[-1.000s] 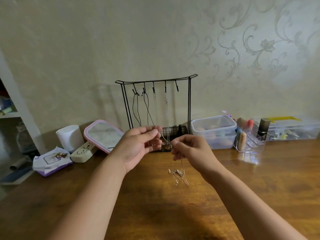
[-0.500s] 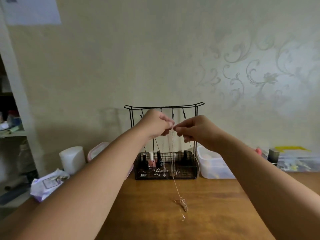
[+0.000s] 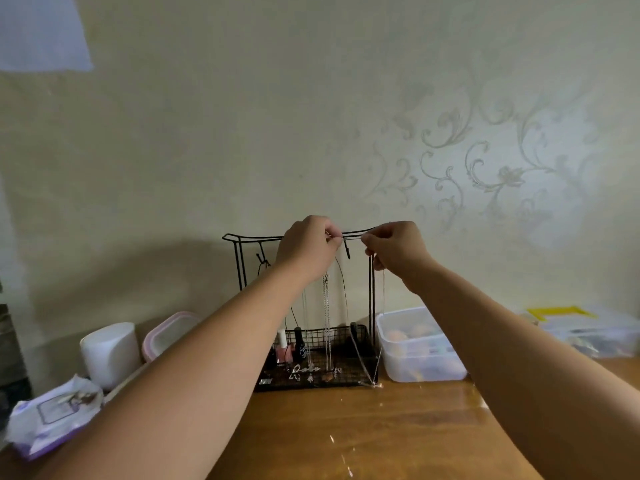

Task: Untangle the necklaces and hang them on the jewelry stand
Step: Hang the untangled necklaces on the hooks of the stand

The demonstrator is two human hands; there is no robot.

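Note:
A black wire jewelry stand [image 3: 239, 268] stands at the back of the wooden table, with a basket base. Several chains [image 3: 326, 317] hang from its hooks. My left hand [image 3: 306, 249] and my right hand [image 3: 394, 251] are both raised to the stand's top bar. Each pinches an end of a thin silver necklace [image 3: 363, 362], stretched across the rightmost hook [image 3: 347, 251]. Its loop droops down to the stand's front right corner, where a small pendant [image 3: 375, 384] touches the table. My left forearm hides the stand's left hooks.
A clear lidded box [image 3: 415, 344] sits right of the stand, with another clear box [image 3: 585, 330] further right. Left of the stand are a pink-rimmed container [image 3: 166, 332], a white cylinder [image 3: 109, 351] and a wipes pack [image 3: 52, 415]. Nail polish bottles [image 3: 294, 344] stand in the basket.
Both hands rose from table height to the stand's top bar, lifting the necklace off the table, and spread apart. The view tilted upward.

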